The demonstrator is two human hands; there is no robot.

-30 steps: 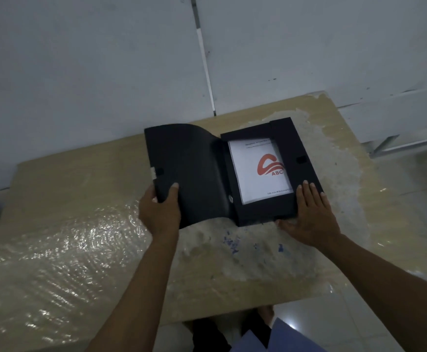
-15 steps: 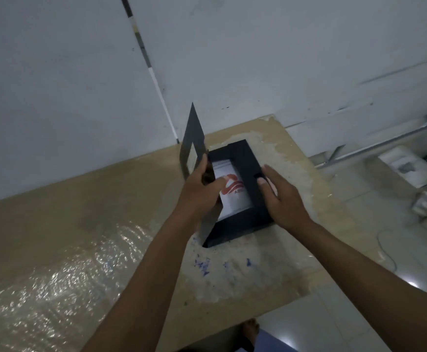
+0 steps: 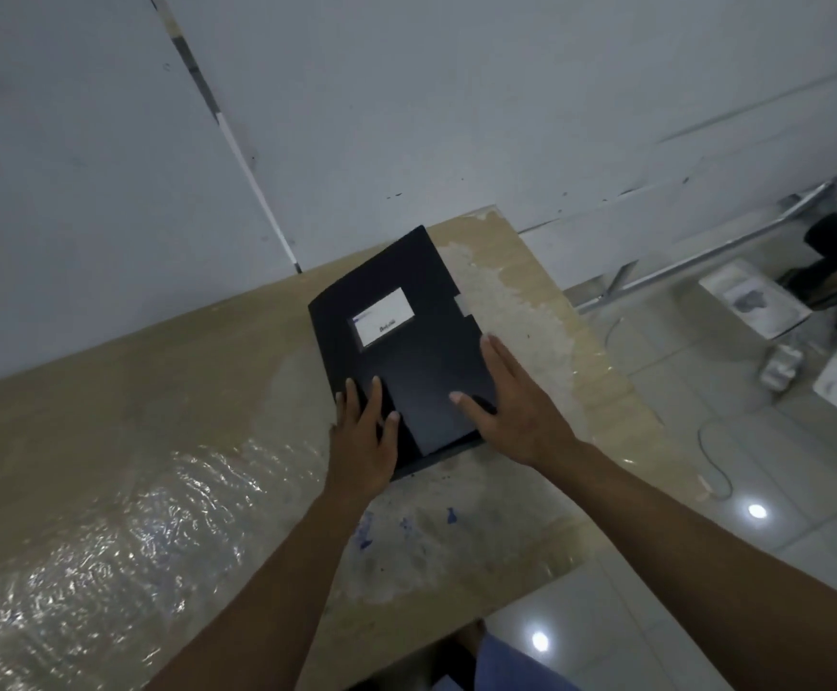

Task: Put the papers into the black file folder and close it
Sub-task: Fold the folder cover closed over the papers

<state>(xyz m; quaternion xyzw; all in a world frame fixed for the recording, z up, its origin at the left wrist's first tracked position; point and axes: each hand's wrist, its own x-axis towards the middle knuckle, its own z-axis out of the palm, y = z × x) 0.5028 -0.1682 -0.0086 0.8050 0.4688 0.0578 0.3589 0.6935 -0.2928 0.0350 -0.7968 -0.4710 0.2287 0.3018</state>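
Note:
The black file folder (image 3: 406, 341) lies on the wooden table (image 3: 157, 416) near the wall, its cover down flat and a white label (image 3: 383, 316) facing up. The papers are hidden under the cover. My left hand (image 3: 364, 433) rests flat on the folder's near left corner, fingers spread. My right hand (image 3: 516, 406) lies flat on the near right edge, fingers extended along the side and thumb on the cover. A small pale tab (image 3: 462, 304) sticks out at the folder's right edge.
Shiny plastic film (image 3: 107, 541) covers the table's near left part. Blue paint specks (image 3: 406, 521) mark the near edge. The white wall (image 3: 406, 117) stands right behind the table. On the tiled floor at the right lie boxes and clutter (image 3: 755, 301) and a cable (image 3: 710, 456).
The cover, lying open a second ago and upright half a second ago, has swung over the papers and now lies flat. Both hands have come down flat on the folder.

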